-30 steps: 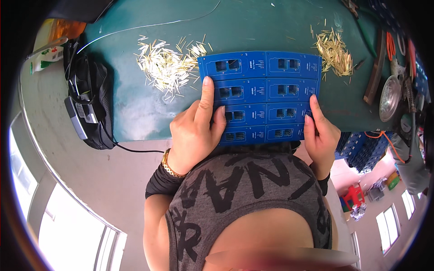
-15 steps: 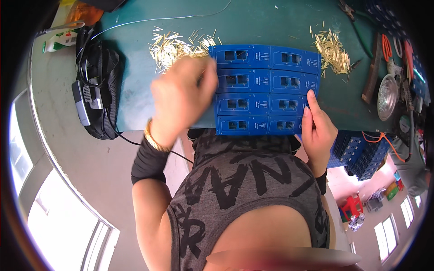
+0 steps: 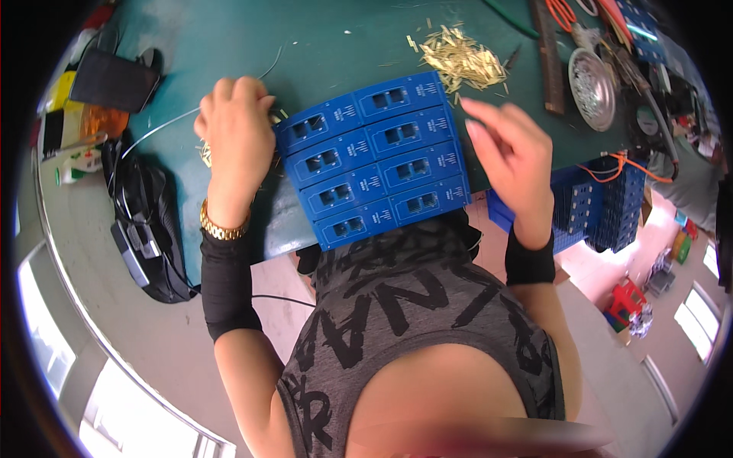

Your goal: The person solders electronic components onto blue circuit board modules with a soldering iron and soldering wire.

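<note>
A blue circuit board panel [image 3: 382, 202] with rows of paired rectangular cutouts lies tilted at the table's front edge, partly overhanging it. My left hand [image 3: 238, 141] is at the panel's left side, over a pile of thin brass-coloured pins [image 3: 205, 155]. Its fingers curl together, and whatever they hold is hidden. My right hand [image 3: 513, 149] hovers off the panel's right edge, thumb and forefinger apart, with nothing visible between them. Just beyond it is a second pile of pins [image 3: 462, 59].
A black bag-like object with cables [image 3: 145, 221] sits on the left, with a dark flat device [image 3: 114, 80] behind it. At the right are a metal dish [image 3: 592, 88], a brown bar [image 3: 548, 57] and orange cord [image 3: 561, 11]. Stacked blue panels [image 3: 603, 202] stand below the table's right side.
My right hand has let go of the panel's right edge and moved up beside the right pile. My left hand has shifted from the panel's left edge to the left pile. The view has turned.
</note>
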The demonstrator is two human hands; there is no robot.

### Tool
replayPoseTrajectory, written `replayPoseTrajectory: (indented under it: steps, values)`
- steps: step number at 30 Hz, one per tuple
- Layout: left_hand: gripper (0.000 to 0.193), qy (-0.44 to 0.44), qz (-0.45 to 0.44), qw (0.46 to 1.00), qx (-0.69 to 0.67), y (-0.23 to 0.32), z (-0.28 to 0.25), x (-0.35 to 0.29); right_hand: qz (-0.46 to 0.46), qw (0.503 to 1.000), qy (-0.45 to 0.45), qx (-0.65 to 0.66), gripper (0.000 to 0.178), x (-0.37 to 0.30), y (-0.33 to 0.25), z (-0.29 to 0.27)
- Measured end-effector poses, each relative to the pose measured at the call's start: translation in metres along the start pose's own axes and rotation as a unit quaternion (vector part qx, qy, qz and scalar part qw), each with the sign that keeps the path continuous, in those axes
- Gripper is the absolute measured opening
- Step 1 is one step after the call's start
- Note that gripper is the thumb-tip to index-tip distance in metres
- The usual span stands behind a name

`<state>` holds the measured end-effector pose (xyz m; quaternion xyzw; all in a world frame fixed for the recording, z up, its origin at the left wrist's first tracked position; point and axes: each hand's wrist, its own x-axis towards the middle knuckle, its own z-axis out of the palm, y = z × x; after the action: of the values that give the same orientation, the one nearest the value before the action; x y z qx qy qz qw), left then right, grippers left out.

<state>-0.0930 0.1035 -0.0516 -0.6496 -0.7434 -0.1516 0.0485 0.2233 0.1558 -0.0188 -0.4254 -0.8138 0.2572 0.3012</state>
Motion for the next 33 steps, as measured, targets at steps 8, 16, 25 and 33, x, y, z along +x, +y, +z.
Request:
replayPoseTrajectory:
  steps: [8,16,25,33]
  values:
    - [0.012,0.111,-0.1,0.947,-0.286,0.001,-0.006,-0.013,0.053,0.972,-0.227,0.042,0.016,0.111,-0.006,0.029]
    - [0.005,0.081,-0.067,0.888,-0.447,0.004,0.001,-0.028,-0.02,0.965,-0.259,-0.023,0.01,0.122,-0.004,0.043]
    - [0.008,0.057,-0.009,0.917,-0.394,0.017,0.008,-0.025,-0.106,0.975,-0.186,-0.063,0.006,0.109,0.008,0.046]
    - [0.006,0.022,0.006,0.917,-0.398,0.016,0.01,-0.024,-0.035,0.992,-0.045,0.109,0.008,0.095,0.007,0.036]
